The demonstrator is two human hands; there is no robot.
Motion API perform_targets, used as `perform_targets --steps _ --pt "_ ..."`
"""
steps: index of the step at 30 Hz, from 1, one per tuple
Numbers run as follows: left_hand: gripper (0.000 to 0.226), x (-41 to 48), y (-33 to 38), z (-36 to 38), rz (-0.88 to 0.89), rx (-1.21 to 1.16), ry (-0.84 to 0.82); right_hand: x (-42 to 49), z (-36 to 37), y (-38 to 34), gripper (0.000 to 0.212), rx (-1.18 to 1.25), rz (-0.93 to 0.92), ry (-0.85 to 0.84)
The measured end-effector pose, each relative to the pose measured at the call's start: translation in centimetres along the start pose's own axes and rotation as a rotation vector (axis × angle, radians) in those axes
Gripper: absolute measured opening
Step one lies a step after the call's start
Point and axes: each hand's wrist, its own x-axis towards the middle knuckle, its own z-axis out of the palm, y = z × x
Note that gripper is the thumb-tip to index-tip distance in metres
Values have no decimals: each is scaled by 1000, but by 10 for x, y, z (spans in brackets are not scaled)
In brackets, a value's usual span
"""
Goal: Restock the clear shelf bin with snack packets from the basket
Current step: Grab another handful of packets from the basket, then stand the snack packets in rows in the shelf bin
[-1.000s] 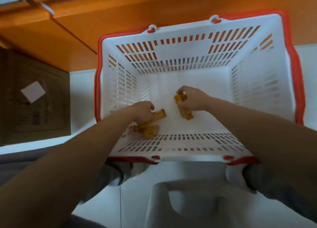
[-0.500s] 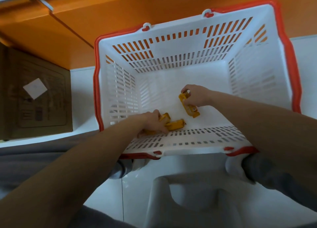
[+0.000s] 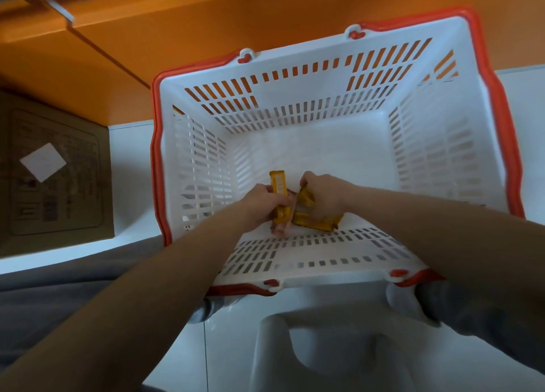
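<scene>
A white slotted basket (image 3: 324, 96) with a red rim fills the middle of the view. Both my hands reach down to its floor. My left hand (image 3: 262, 204) grips a yellow snack packet (image 3: 278, 185) that stands nearly upright, with a pinkish packet end (image 3: 280, 229) showing below it. My right hand (image 3: 324, 194) grips another yellow packet (image 3: 305, 198) and lies over more yellow packets (image 3: 317, 222) on the basket floor. The clear shelf bin is out of view.
A brown cardboard box (image 3: 56, 173) with a white label sits left of the basket. An orange shelf front (image 3: 177, 22) runs behind. A pale plastic stool or step (image 3: 324, 347) stands below the basket's near edge on the white floor.
Both hands have come together near the basket's front centre. The left hand has lifted a yellow packet upright, and the right hand has moved left and down onto the other packets.
</scene>
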Motion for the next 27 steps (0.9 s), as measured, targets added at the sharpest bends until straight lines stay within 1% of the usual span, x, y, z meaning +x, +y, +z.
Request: perform_targets --steps 2,5,6,9,11,13,14,18,21,22,24,27 --pt "29 -1 -1 1 18 80 28 -3 9 -1 80 -88 -15 32" --pt "55 -4 -3 1 25 258 38 -6 15 -5 62 -190 -35 -20" --pt "58 -5 -4 0 21 319 39 -7 14 -6 58 -205 -39 -58" --pt "55 -6 -5 -3 -4 340 25 -9 9 -4 54 -185 -13 -203" --pt "51 -7 -1 -3 21 325 7 -11 0 1 60 -108 21 -253" --pt "46 -9 6 -2 22 249 -9 -16 -13 7 63 31 64 -222" --pt "44 -11 10 -2 14 181 -11 -19 -21 10 60 138 95 -181" --pt "42 -23 37 -4 50 -104 27 -33 -47 14 42 694 201 73" --pt "39 -41 63 -8 112 -222 47 -47 -70 0 34 1105 160 191" --pt "37 -49 73 -10 134 -254 46 -53 -78 -8 30 1190 131 201" --pt "34 -70 91 -13 191 -321 34 -65 -96 -26 23 1273 67 212" --pt "34 -108 120 -19 291 -401 10 -88 -122 -52 25 1358 -34 259"
